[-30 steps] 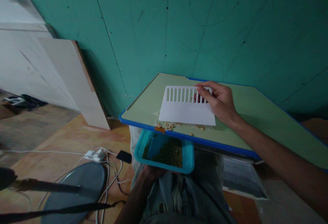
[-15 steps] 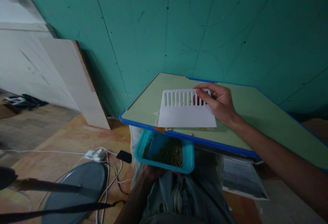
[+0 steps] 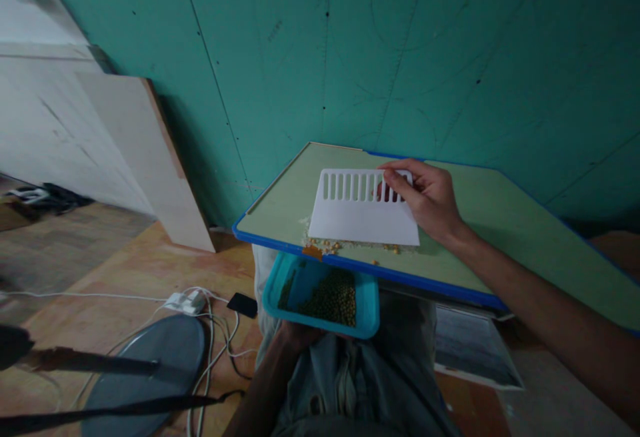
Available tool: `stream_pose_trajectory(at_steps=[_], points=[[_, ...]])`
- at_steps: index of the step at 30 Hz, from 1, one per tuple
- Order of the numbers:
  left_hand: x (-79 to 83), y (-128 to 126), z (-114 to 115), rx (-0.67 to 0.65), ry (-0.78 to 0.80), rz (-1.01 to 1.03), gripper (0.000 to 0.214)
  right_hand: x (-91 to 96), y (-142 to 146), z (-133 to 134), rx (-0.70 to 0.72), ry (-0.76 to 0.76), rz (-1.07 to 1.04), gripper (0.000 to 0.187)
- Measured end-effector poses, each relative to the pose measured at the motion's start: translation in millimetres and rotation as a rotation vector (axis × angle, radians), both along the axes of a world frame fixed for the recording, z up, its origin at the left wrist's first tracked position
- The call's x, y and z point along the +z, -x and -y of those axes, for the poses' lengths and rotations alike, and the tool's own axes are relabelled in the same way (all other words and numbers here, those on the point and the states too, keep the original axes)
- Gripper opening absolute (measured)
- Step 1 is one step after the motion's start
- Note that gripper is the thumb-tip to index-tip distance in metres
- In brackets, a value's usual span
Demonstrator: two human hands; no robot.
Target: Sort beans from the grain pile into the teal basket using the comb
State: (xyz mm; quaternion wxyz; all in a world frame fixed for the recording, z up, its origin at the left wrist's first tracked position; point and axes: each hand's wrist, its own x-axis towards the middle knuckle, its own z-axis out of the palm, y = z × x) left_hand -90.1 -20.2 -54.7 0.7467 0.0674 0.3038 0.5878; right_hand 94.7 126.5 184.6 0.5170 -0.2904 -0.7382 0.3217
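My right hand is closed on a flat white plastic scraper with a row of slots along its top, gripping its upper right corner. The scraper stands tilted over the green tabletop. Yellowish kernels and pale crumbs lie along its lower edge, near the table's front rim. Just below that rim, a turquoise plastic tub holds many small greenish-brown grains. My left hand grips the tub's near side from beneath, its fingers mostly hidden.
The table's blue edging has a brown patch at the front. Behind stands a green wall, with a pale board leaning at the left. White cables, a black phone-like slab and a round grey base are on the floor.
The scraper has shifted slightly back, away from the table's front edge, and more kernels and crumbs now show in front of it. My left hand and the tub have stayed put.
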Motion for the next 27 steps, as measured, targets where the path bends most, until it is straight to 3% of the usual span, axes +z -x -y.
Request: stream_pose_trajectory(at_steps=[4, 9, 12, 19, 27], points=[[2.3, -1, 0, 0.005, -0.008, -0.006, 0.033, 0.3, -1, -1, 0.0, 0.007, 0.013, 0.019], [-9.6, 3, 1, -0.027, -0.016, -0.001, 0.044, -1.1, -2, -3, 0.022, 0.036, 0.002, 0.019], [-13.4, 4, 1, -0.028, -0.024, -0.007, 0.039, -1.7, -2, -3, 0.03, 0.049, -0.003, 0.02], [-0.6, 0, -1, -0.042, -0.045, -0.039, 0.035, -1.2, -2, -2, 0.042, 0.051, 0.002, 0.019], [-6.4, 1, -2, -0.038, -0.049, -0.08, 0.031, -1.0, -2, -2, 0.055, 0.054, -0.002, 0.019]])
